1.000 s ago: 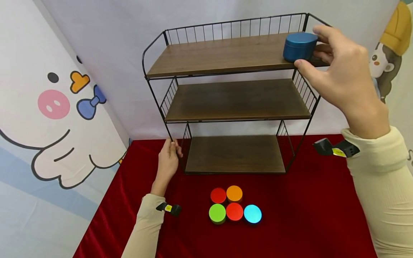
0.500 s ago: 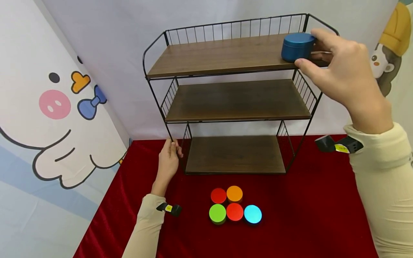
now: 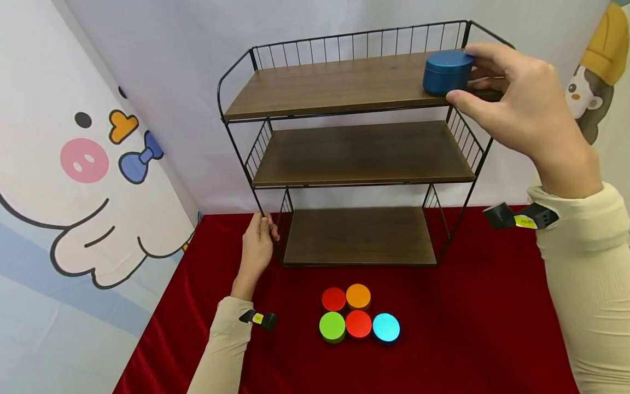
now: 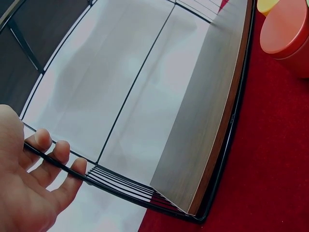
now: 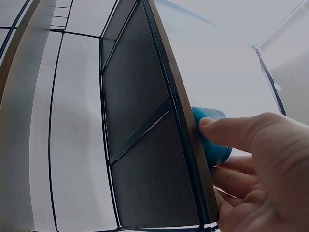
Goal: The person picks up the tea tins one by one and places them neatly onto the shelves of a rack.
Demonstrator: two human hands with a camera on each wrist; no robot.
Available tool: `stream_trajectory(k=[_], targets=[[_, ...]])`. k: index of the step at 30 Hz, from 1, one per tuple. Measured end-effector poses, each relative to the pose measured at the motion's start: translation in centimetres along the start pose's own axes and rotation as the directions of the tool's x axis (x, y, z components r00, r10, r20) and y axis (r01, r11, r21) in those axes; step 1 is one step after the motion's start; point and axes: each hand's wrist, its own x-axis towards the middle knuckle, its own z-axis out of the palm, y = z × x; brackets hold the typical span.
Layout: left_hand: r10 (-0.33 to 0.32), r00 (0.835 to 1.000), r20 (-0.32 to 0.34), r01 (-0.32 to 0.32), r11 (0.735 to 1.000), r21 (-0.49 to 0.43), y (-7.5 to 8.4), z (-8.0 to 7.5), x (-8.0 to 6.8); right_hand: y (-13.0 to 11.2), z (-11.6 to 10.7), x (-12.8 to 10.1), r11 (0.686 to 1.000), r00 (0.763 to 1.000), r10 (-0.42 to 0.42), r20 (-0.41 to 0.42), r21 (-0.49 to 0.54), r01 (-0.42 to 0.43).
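The right hand pinches the blue tin, fingers curled round it, on the top shelf near its front right edge. Risk: released there, it may tip off.

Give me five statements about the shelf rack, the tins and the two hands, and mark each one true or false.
1. The right hand holds the blue tin on the top shelf of the rack. True.
2. The left hand rests flat on the red cloth, clear of the rack. False: its fingers grip the rack's front left leg.
3. Five round tins sit on the red cloth in front of the rack. True.
4. The middle shelf carries a green tin. False: it is bare.
5. The orange tin lies on the bottom shelf. False: it lies on the cloth.
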Motion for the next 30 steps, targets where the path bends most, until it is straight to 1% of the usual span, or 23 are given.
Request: stream_trajectory(k=[5,8,10,13,17,22,26,30], targets=[[-0.003,1.000,0.006,0.003,1.000,0.003,0.0,0.0,0.0,0.0,0.0,-0.1,1.000,1.000,0.014,0.002,0.023,-0.014],[-0.003,1.000,0.008,0.003,1.000,0.000,0.1,0.0,0.0,0.0,0.0,-0.2,0.998,1.000,0.028,-0.010,0.065,-0.027],[-0.004,1.000,0.008,0.004,1.000,0.000,0.1,0.0,0.0,0.0,0.0,-0.4,0.994,0.999,0.033,-0.030,0.101,-0.030],[-0.009,1.000,0.009,0.009,1.000,0.004,0.0,0.0,0.0,-0.1,0.1,-0.8,0.988,0.997,0.019,-0.079,0.153,-0.007],[-0.009,1.000,0.010,0.009,1.000,0.010,0.0,0.1,-0.1,-0.3,0.1,-1.6,0.985,0.989,-0.007,-0.145,0.169,0.032],[-0.002,1.000,0.007,0.002,1.000,0.007,0.1,0.0,-0.1,-0.5,-0.2,-3.1,0.982,0.978,0.010,-0.207,0.186,0.030],[0.001,1.000,0.005,-0.001,1.000,0.003,0.2,0.0,-0.1,-0.4,-0.4,-4.8,0.968,0.968,0.039,-0.247,0.250,0.025],[-0.006,1.000,0.006,0.006,1.000,0.004,0.2,0.0,-0.1,-0.1,-0.4,-6.4,0.951,0.963,0.060,-0.261,0.310,0.025]])
